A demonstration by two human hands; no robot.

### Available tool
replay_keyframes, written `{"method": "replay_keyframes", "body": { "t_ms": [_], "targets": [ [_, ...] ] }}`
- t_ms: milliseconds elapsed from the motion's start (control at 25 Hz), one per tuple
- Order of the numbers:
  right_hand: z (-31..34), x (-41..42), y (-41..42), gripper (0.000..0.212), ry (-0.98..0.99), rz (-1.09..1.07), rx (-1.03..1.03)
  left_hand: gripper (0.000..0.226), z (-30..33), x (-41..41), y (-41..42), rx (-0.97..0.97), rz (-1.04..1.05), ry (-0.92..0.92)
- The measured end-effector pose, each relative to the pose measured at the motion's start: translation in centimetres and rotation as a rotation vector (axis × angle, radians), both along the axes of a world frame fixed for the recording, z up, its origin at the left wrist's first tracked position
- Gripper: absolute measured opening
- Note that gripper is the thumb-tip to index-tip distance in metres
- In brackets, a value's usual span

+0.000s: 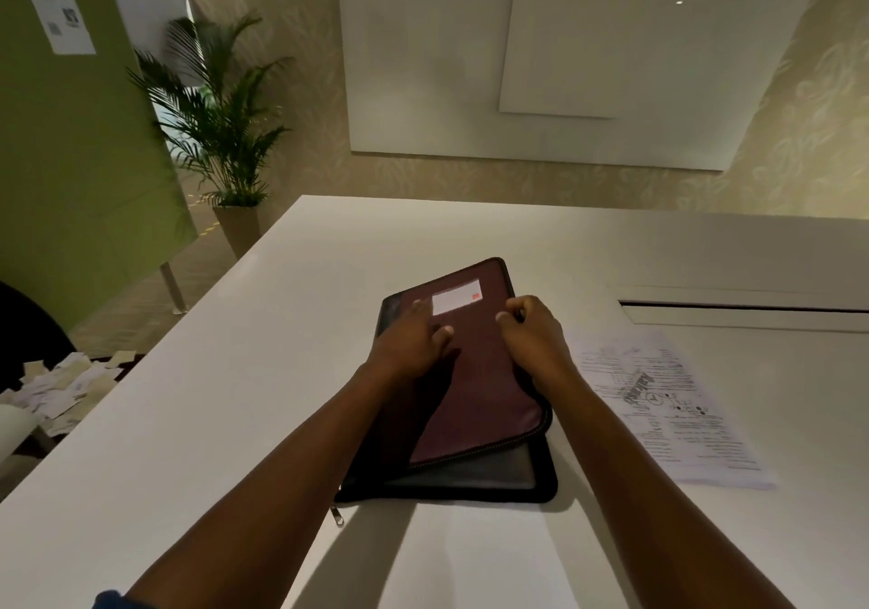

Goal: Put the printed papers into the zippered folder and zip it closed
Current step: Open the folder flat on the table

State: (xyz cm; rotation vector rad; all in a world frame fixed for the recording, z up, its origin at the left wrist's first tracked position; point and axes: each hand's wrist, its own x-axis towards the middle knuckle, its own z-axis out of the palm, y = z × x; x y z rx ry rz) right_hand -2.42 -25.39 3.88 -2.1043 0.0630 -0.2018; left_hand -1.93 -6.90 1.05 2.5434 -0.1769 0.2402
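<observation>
The maroon fabric zippered folder with black edging (pixel 475 387) lies near the middle of the white tabletop (pixel 235 397), its near edge and right side unzipped so the top cover gapes a little over the dark inside. A silver metal zipper pull (pixel 336 517) trails off the folder's near left corner onto the tabletop. The left hand (pixel 414 336) lies flat on the cover with fingers fairly straight, pressing it down. The right hand (pixel 529 331) has its fingers curled at the folder's right edge; whether it pinches the cover or the zipper track I cannot tell. The white printed papers (pixel 667 401) lie just right of the folder, not yet inside.

Likely risks: lifting the cover under the left hand's pressure could drag the whole folder; the loose sheets may fan out or crease going in; a stray corner could snag in the zipper.
</observation>
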Motion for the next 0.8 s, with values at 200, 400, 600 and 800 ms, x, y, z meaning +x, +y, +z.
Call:
{"method": "replay_keyframes", "body": {
  "t_ms": [200,400,600,800],
  "targets": [
    [6.1,0.2,3.8,0.031,-0.013,0.084,0.151,0.047,7.2,0.6,-0.2,-0.040,-0.088,-0.150],
    [9.6,0.6,8.9,0.032,-0.061,0.222,0.266,0.033,12.8,0.1,2.6,-0.104,-0.054,-0.182],
    [9.6,1.2,13.5,0.037,-0.082,0.335,0.322,0.031,15.6,-0.7,7.0,0.053,0.038,-0.053],
    [7.1,1.9,15.9,0.030,-0.074,0.375,0.275,0.030,17.5,-1.0,11.8,0.421,0.174,0.096]
  ]
}}
